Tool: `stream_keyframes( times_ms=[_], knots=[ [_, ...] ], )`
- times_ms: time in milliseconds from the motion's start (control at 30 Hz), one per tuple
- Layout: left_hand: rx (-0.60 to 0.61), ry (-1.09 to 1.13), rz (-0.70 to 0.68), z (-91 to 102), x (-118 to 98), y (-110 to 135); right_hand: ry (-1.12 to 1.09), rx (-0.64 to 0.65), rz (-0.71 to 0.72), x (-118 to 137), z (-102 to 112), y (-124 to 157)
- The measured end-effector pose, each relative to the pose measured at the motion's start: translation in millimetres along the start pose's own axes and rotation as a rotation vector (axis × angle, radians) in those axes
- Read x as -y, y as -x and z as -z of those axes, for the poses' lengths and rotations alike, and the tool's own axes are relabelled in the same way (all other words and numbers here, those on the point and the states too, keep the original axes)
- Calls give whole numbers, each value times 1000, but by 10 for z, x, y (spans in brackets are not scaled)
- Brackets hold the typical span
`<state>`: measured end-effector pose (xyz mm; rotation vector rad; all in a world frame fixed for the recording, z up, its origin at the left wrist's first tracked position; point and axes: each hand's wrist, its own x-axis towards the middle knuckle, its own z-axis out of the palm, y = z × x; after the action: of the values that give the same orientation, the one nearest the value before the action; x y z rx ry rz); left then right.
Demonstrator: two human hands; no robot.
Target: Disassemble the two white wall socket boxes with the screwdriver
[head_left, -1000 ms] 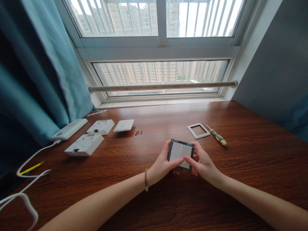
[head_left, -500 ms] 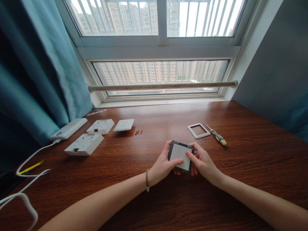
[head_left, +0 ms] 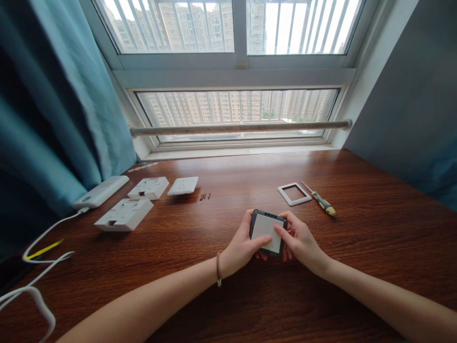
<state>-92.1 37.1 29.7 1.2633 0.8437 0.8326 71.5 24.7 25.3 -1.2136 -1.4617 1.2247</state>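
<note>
Both my hands hold a wall switch [head_left: 266,228] with a white face and a dark frame, just above the wooden table. My left hand [head_left: 244,245] grips its left side, thumb lying across the white face. On the right side, my right hand [head_left: 300,240] is closed round the edge with its thumb pressed on the face. The fingers beneath are partly hidden. Beyond my right hand lie a white square cover frame [head_left: 285,196] and a screwdriver [head_left: 324,204] with a grey and yellow handle.
A white socket panel [head_left: 183,186] and several small screws [head_left: 204,196] lie left of centre. Two white mounting boxes [head_left: 124,215] sit farther left, near a white power strip or bank [head_left: 102,192] with a white cable [head_left: 50,261]. The table [head_left: 228,171] reaches the window.
Almost nothing differs. The view has shifted very slightly, and both hands keep the same grip on the wall switch.
</note>
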Motion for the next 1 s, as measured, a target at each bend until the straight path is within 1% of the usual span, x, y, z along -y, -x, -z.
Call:
stream_keyframes(
  times_ms=[133,233,300,367,433,500,567,600,733,800,867,1000],
  knots=[
    [-12,24,-29,-6,-18,-15,-80,0,-15,-48,12,-51],
    [-11,79,-43,5,-23,-44,-150,25,-24,-72,25,-88],
    [-11,114,-39,20,-23,-66,-159,41,-20,-78,34,-100],
    [-17,102,-48,47,-27,-87,-167,49,-27,-77,46,-105],
    [-55,1,-99,93,-34,-110,-195,51,-58,-73,62,-109],
    [-144,-200,-168,159,-40,-139,-234,54,-105,-66,79,-114],
    [-216,-411,-200,234,-43,-169,-258,63,-152,-56,92,-119],
    [-223,-498,-192,268,-43,-184,-260,68,-173,-50,96,-121],
    [-160,-741,-121,343,-44,-219,-203,80,-226,-35,100,-126],
    [-178,-856,-115,346,-44,-219,-164,85,-232,-43,102,-131],
    [-192,-945,-108,342,-43,-210,-130,93,-234,-59,108,-139],
    [-176,-1066,-77,338,-26,-202,-72,105,-246,-91,130,-153]
  ],
)
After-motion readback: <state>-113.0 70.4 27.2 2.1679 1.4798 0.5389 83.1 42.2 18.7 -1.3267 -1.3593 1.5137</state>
